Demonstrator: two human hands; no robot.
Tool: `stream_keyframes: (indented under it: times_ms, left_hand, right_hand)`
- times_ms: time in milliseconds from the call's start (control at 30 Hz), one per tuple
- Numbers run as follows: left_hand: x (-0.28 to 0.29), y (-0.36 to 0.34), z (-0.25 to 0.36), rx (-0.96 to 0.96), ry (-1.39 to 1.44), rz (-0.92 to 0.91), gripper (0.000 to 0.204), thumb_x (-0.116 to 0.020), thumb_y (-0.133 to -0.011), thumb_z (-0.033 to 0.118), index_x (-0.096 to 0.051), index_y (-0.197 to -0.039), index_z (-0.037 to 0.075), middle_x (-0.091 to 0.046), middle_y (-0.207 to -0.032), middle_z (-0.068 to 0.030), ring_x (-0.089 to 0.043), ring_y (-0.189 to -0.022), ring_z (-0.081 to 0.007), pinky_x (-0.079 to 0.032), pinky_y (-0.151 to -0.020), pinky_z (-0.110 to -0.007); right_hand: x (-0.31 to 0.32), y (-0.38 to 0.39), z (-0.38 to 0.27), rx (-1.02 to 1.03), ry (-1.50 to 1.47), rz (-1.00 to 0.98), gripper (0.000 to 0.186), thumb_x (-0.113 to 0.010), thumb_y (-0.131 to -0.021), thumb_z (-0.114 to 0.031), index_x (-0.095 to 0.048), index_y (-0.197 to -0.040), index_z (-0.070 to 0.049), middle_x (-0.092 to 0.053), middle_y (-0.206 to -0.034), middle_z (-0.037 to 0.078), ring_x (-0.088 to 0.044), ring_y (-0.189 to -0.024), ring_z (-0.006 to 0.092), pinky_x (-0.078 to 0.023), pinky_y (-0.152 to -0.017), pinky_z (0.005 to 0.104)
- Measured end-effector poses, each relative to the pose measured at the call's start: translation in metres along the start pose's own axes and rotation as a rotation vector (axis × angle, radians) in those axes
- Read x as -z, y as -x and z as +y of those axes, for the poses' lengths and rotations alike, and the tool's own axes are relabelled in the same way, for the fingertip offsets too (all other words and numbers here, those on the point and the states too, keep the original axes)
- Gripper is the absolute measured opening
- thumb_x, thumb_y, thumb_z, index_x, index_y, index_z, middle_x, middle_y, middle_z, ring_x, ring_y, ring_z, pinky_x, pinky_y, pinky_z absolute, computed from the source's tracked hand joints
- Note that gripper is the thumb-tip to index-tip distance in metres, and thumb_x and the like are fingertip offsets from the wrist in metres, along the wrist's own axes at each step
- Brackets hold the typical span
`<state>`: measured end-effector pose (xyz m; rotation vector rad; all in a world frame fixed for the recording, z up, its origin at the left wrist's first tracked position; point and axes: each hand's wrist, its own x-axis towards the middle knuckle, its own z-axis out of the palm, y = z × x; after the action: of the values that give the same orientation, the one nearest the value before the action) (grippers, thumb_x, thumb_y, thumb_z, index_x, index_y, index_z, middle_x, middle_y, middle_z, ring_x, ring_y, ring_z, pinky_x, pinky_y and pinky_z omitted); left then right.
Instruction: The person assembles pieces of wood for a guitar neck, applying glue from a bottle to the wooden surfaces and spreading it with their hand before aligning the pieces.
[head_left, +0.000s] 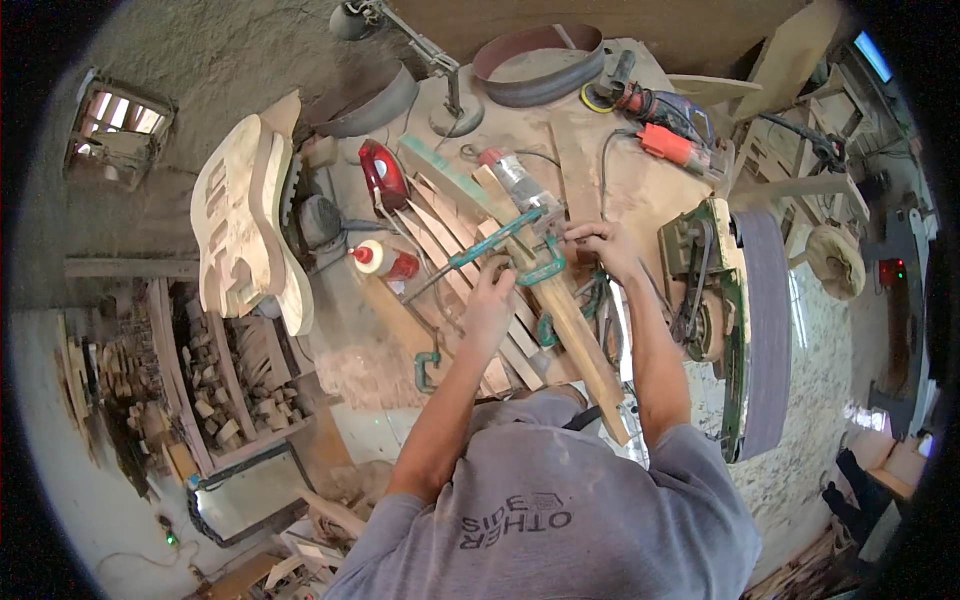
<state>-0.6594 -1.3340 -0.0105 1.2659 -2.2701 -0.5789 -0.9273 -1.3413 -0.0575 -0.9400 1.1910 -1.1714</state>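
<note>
A long wooden bar slants across the bench in front of me, with teal clamps fastened around its upper part. My left hand is at the bar's left side, just under the clamps. Its fingers are bent and closed, and what they grip is hidden. On the other side, my right hand reaches in with fingers stretched toward the clamps and the base of a small corded power tool. A long-barred clamp runs left from the bar. Thin wooden strips lie beside it.
Left of the strips are a red clothes iron and a glue bottle. A belt sander stands at the right. Sanding belts, a lamp and a red-ended power tool occupy the back. Curved wooden panels stand left.
</note>
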Motion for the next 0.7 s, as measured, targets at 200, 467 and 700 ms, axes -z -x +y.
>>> stream_keyframes:
  times_ms: [200,467,700]
  left_hand:
    - [-0.011,0.002,0.0,0.124,0.17,0.116,0.025,-0.064,-0.082,0.0,-0.059,-0.107,0.004,-0.064,-0.112,-0.0163,-0.066,-0.092,-0.0333,-0.055,-0.079,-0.039]
    - [-0.015,-0.008,0.014,0.613,0.808,0.219,0.026,-0.064,-0.096,0.015,-0.062,-0.112,-0.006,-0.068,-0.104,-0.0138,-0.067,-0.091,-0.0187,-0.055,-0.079,-0.032]
    - [-0.014,-0.013,0.014,0.817,1.105,0.208,0.035,-0.065,-0.094,0.012,-0.06,-0.12,-0.01,-0.067,-0.107,-0.015,-0.065,-0.095,-0.0211,-0.057,-0.082,-0.034]
  right_hand:
    - [-0.013,0.002,-0.02,-0.177,-0.092,0.083,0.025,-0.063,-0.092,-0.002,-0.065,-0.116,0.006,-0.072,-0.102,0.015,-0.07,-0.082,0.0153,-0.056,-0.072,0.024]
    - [-0.012,-0.013,-0.013,-0.031,0.019,0.118,0.018,-0.066,-0.084,0.005,-0.069,-0.101,0.004,-0.072,-0.094,0.011,-0.068,-0.087,0.0168,-0.055,-0.08,0.0293]
    - [-0.016,-0.009,-0.017,0.116,0.063,0.098,0.011,-0.067,-0.079,0.008,-0.07,-0.087,0.002,-0.072,-0.091,0.009,-0.066,-0.088,0.0165,-0.052,-0.085,0.0308]
